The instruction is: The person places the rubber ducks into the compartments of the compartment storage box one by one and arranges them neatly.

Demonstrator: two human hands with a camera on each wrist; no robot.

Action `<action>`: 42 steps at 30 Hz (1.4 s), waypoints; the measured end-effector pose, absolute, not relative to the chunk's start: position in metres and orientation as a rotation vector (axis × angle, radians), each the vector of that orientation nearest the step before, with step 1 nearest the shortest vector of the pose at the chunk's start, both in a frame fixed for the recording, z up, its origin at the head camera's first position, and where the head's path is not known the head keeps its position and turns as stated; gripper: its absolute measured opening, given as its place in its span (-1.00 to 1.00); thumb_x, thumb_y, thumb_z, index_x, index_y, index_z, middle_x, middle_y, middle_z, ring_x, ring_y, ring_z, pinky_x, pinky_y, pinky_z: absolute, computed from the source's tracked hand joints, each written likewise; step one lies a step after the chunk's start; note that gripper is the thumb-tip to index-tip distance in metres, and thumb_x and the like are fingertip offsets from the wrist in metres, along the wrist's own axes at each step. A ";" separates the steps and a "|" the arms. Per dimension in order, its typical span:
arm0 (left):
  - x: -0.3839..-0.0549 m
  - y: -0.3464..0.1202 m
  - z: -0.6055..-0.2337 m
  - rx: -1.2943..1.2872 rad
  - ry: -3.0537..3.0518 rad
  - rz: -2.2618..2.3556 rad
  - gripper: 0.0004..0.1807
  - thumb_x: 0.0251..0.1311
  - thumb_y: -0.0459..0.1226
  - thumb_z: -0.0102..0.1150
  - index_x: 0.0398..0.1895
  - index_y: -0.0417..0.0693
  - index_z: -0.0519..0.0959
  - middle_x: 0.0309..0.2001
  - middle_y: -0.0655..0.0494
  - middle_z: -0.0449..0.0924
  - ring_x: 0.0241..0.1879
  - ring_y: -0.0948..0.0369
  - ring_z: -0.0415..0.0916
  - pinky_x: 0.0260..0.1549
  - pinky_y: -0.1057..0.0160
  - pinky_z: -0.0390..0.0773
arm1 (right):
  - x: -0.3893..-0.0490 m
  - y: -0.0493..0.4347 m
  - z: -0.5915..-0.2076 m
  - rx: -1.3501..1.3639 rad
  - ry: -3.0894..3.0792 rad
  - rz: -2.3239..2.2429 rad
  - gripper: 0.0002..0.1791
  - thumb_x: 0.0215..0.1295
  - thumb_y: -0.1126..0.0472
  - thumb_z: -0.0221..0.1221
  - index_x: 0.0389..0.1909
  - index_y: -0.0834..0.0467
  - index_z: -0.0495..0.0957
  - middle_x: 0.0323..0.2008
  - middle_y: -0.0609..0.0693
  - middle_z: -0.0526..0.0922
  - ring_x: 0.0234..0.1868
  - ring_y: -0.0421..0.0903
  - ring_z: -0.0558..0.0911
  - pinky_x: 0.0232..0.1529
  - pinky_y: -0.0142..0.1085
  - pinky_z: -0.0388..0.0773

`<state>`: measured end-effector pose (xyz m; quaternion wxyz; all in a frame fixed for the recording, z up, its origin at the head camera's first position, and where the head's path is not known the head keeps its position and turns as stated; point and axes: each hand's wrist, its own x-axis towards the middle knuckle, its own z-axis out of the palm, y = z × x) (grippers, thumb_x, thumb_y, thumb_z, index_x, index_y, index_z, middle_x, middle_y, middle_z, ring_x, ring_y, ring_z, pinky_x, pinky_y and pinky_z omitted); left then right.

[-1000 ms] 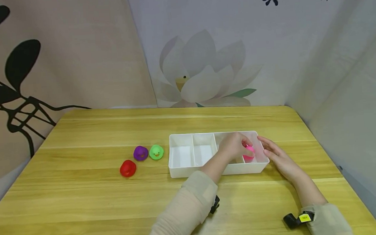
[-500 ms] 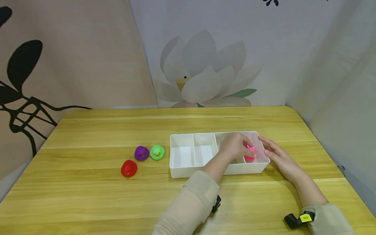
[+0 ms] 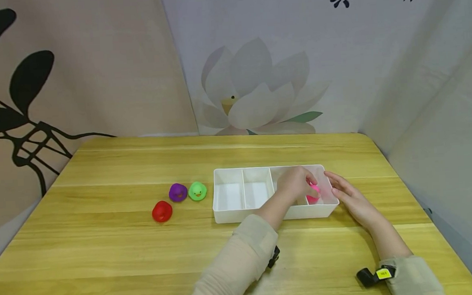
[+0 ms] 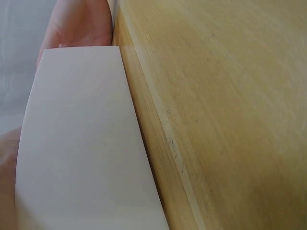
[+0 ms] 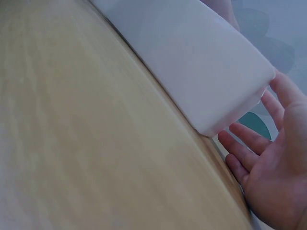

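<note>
My left hand [image 3: 295, 183] reaches down into the right-hand compartment of a white divided box [image 3: 230, 216]. Its thumb and fingers pinch a pink rubber duck [image 3: 313, 199], which is mostly hidden behind them. My right hand [image 3: 352, 199] is at the box's right end, its fingers extended and touching the end wall. In the right wrist view, the fingers of that hand [image 5: 276, 167] are spread beside the corner of the box [image 5: 192, 62]. The left wrist view is mostly filled by the box's white side [image 4: 86, 134].
Left of the box, a green rubber duck [image 3: 197, 191], a purple one [image 3: 178, 192] and a red one [image 3: 162, 211] sit on the wooden table [image 3: 104, 255]. Dividers split the box into compartments. A printed curtain [image 3: 134, 68] hangs behind the table.
</note>
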<state>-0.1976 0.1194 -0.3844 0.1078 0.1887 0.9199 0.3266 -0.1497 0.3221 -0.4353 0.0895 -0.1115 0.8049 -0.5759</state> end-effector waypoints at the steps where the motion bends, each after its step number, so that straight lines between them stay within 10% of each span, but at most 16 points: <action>1: -0.197 0.119 -0.384 0.552 2.707 0.967 -0.75 -0.16 -0.10 0.56 -0.35 0.20 0.73 -0.43 0.49 0.57 -0.38 0.41 0.41 -0.46 0.40 0.37 | -0.150 0.322 -0.436 -0.332 2.391 -1.717 -0.43 0.53 0.12 -0.14 0.48 0.09 0.02 0.36 0.33 0.11 0.32 0.17 0.14 0.21 -0.21 0.19; 11: -0.197 0.120 -0.385 0.526 2.701 0.982 -0.78 -0.15 -0.13 0.55 -0.38 0.19 0.73 -0.42 0.47 0.59 -0.36 0.41 0.42 -0.45 0.40 0.38 | -0.150 0.322 -0.436 -0.346 2.379 -1.743 -0.44 0.53 0.13 -0.14 0.48 0.07 0.03 0.35 0.33 0.12 0.27 -0.04 0.22 0.10 -0.45 0.24; 21: -0.197 0.121 -0.384 0.526 2.718 0.939 -0.82 -0.12 -0.09 0.53 -0.41 0.20 0.73 -0.50 0.48 0.55 -0.40 0.41 0.41 -0.49 0.40 0.37 | -0.150 0.322 -0.435 -0.323 2.375 -1.737 -0.43 0.53 0.14 -0.14 0.49 0.08 0.01 0.37 0.33 0.10 0.32 0.18 0.12 0.25 0.21 -0.01; 33: -0.195 0.119 -0.384 0.537 2.706 0.970 -0.82 -0.08 -0.10 0.51 -0.40 0.14 0.72 -0.50 0.45 0.55 -0.43 0.40 0.41 -0.48 0.41 0.37 | -0.149 0.320 -0.434 -0.338 2.377 -1.736 -0.43 0.53 0.16 -0.15 0.49 0.09 0.01 0.37 0.31 0.11 0.33 0.18 0.12 0.22 -0.14 0.15; 42: -0.195 0.117 -0.384 0.563 2.698 0.993 -0.79 -0.07 -0.09 0.50 -0.36 0.10 0.73 -0.48 0.44 0.56 -0.43 0.40 0.40 -0.48 0.41 0.38 | -0.149 0.322 -0.436 -0.316 2.359 -1.749 -0.43 0.53 0.12 -0.14 0.49 0.09 0.01 0.38 0.33 0.06 0.35 0.25 0.05 0.27 0.26 -0.08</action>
